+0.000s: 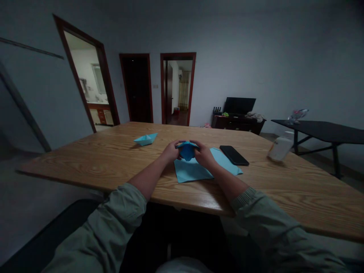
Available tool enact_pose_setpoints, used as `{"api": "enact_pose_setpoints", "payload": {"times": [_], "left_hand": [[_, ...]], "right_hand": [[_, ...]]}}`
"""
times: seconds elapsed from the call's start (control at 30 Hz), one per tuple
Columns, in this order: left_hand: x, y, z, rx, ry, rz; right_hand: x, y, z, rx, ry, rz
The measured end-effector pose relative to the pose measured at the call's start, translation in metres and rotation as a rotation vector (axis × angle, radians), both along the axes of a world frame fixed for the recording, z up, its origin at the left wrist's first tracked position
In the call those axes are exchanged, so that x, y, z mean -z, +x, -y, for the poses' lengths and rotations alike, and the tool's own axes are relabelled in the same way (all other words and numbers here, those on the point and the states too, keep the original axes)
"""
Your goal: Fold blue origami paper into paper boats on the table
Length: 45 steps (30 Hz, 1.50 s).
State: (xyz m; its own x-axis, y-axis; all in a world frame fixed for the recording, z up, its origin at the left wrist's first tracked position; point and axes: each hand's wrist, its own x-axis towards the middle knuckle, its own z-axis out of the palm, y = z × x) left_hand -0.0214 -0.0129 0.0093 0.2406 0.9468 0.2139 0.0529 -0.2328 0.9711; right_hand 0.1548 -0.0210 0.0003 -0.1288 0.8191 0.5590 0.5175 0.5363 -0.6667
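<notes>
Between my two hands is a folded piece of blue paper (187, 151), held just above the table. My left hand (171, 151) grips its left side, fingers closed on the edge. On the opposite side, my right hand (202, 152) pinches the paper's right edge. Beneath the hands lie light blue paper sheets (190, 172) on the wooden table (113, 163). A finished light blue paper boat (146, 140) stands upright to the left, apart from my hands. The exact shape of the held fold is partly hidden by my fingers.
A black phone (234, 155) lies right of the sheets, touching or close to them. Farther right stands a translucent white bottle (281, 147). A black side table (321, 131) is beyond the right edge, and a TV (239, 105) sits on a cabinet behind.
</notes>
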Motion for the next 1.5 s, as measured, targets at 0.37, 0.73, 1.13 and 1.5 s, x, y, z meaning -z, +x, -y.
{"api": "enact_pose_setpoints", "payload": {"times": [0.37,0.73,1.13,1.5], "left_hand": [[-0.011,-0.017,0.01,0.291,-0.111,0.226],[-0.002,-0.012,0.005,0.209,-0.138,0.305],[0.006,-0.008,-0.006,0.076,0.218,-0.026],[0.005,-0.006,-0.002,0.091,0.139,0.004]], "right_hand": [[-0.009,0.007,0.001,-0.287,-0.295,-0.261],[-0.014,0.009,0.008,-0.311,-0.342,-0.335],[-0.005,0.005,0.0,-0.295,-0.088,-0.138],[-0.01,-0.002,0.005,-0.231,-0.006,-0.078]]}}
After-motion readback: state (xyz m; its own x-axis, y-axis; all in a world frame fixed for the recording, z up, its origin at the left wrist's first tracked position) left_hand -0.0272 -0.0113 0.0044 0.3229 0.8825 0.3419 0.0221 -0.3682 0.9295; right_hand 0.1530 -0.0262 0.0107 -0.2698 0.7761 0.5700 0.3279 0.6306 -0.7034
